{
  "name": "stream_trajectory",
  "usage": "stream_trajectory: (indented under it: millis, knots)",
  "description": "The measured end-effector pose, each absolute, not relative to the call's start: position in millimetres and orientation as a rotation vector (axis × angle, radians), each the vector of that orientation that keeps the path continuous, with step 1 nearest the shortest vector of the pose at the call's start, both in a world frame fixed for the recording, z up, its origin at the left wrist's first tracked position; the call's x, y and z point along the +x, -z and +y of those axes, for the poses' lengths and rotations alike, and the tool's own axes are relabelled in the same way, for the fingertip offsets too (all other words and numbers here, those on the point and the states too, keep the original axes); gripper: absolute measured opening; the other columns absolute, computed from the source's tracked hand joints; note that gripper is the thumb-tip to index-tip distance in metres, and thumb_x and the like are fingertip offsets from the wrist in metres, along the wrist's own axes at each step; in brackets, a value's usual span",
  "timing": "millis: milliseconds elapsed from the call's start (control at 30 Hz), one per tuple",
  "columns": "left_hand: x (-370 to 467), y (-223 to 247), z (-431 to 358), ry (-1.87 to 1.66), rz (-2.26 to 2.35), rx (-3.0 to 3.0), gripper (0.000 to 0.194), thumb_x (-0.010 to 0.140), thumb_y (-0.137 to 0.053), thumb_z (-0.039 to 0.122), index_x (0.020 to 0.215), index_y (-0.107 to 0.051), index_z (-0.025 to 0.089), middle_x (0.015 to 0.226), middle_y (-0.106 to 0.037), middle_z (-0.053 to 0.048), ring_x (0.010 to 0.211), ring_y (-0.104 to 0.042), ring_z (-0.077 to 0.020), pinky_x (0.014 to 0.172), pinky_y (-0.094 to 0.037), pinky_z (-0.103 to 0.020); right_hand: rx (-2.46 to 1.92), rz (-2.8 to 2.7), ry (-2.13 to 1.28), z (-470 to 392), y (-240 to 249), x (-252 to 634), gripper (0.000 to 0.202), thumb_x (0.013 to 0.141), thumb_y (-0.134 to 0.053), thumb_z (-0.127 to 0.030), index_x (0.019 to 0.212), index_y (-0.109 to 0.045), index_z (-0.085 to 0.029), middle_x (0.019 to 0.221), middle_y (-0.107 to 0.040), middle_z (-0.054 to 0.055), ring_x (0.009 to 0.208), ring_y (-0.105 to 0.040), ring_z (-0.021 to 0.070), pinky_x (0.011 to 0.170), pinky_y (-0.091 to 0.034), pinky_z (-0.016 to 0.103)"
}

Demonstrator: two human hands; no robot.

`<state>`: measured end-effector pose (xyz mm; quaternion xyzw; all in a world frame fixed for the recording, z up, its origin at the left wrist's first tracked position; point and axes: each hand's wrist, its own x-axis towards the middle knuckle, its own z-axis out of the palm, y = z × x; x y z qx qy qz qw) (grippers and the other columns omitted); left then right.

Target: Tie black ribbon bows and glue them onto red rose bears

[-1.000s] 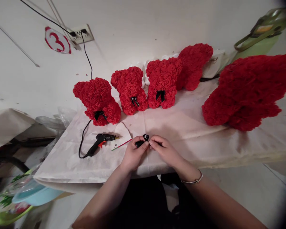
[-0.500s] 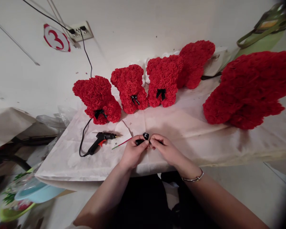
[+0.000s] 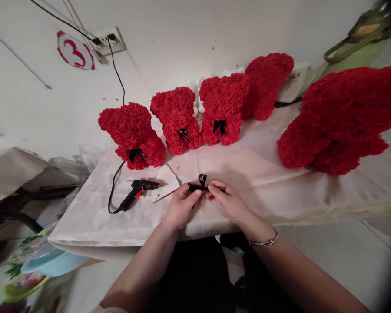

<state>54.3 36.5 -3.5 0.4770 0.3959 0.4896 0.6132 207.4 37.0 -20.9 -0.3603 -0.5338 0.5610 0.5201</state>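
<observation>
Between my two hands, over the table's front edge, is a black ribbon [image 3: 202,179] with white lettering, one loop standing up. My left hand [image 3: 183,204] pinches the ribbon's left part between thumb and fingers. Closed on its right part is my right hand [image 3: 226,199], a bracelet on that wrist. Fingers hide the ribbon's middle. Beyond the hands stand red rose bears; the left one [image 3: 130,134], the middle one [image 3: 176,115] and the one beside it [image 3: 226,102] each carry a black bow low on the front.
A black glue gun [image 3: 138,191] lies left of my hands, its cord running behind the left bear. Near its tip is a thin red-green stick [image 3: 165,195]. A large red bear [image 3: 339,117] stands at right, another [image 3: 267,84] farther back. A blue basin [image 3: 54,261] sits below, left.
The ribbon's loop has risen slightly and more of the black ribbon shows between my hands. My right hand has shifted a little right and up. The bears and glue gun stay put.
</observation>
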Motion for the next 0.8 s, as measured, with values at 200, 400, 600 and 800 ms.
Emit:
stream_trajectory:
  millis: [200,400,600,800]
  knots:
    - [56,5,36,-1.13,1.008,1.156,0.029,0.072,-0.074,0.034,0.09,-0.059,0.018,0.072,-0.065,0.002,0.067,-0.06,-0.0118,0.071,-0.047,-0.026,-0.858,-1.362,-1.315,34,16,207,0.034,0.09,-0.051,-0.048,0.069,-0.051,-0.021,0.068,-0.05,-0.002,0.07,-0.048,0.0152,0.069,-0.039,0.029]
    - [56,2,33,-1.08,1.095,1.282,0.022,0.071,-0.072,0.032,0.082,-0.061,0.016,0.069,-0.061,0.002,0.062,-0.053,-0.0095,0.062,-0.041,-0.022,-0.878,-1.345,-1.265,35,18,207,0.033,0.084,-0.057,-0.051,0.072,-0.05,-0.021,0.069,-0.048,-0.002,0.067,-0.045,0.0148,0.064,-0.036,0.029]
    - [58,-11,30,-0.992,1.127,1.418,0.013,0.069,-0.07,0.024,0.075,-0.062,0.015,0.063,-0.054,0.004,0.058,-0.044,-0.0082,0.057,-0.034,-0.021,-0.939,-1.323,-1.301,35,17,206,0.025,0.083,-0.059,-0.04,0.069,-0.05,-0.021,0.066,-0.042,-0.004,0.063,-0.039,0.0129,0.059,-0.031,0.027]
    - [56,-10,33,-0.981,1.102,1.426,0.02,0.074,-0.069,0.034,0.08,-0.061,0.016,0.067,-0.055,0.002,0.061,-0.046,-0.0095,0.06,-0.036,-0.021,-0.935,-1.255,-1.374,34,16,206,0.027,0.083,-0.055,-0.04,0.065,-0.048,-0.021,0.063,-0.04,-0.003,0.061,-0.037,0.0123,0.056,-0.03,0.026]
